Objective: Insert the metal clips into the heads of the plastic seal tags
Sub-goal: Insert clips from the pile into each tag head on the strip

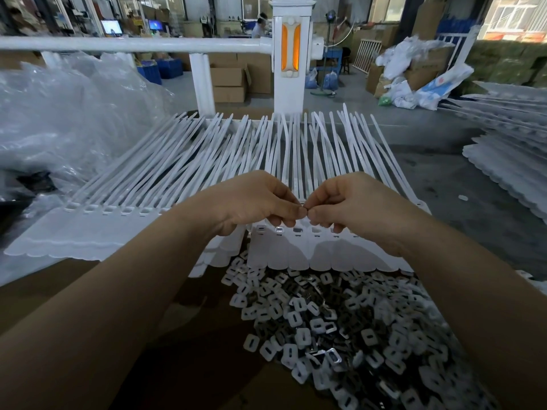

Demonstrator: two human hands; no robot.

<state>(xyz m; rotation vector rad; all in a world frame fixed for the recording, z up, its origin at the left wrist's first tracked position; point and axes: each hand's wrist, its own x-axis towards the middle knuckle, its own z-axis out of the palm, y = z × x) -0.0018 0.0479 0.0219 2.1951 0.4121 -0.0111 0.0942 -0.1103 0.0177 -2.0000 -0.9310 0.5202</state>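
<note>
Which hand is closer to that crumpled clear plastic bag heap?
Left. The left hand is on the side of the clear plastic bag heap, though well apart from it. The right hand lies farther off, fingertips meeting the left's.

Clips (340, 327) before the tags (296, 247)

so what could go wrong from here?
1. Both hands, left hand and right hand, pinch something tiny at their meeting fingertips; it is barely visible and could slip into the clip pile.
2. The hands hide several tag heads, so a slot could be missed.
</note>
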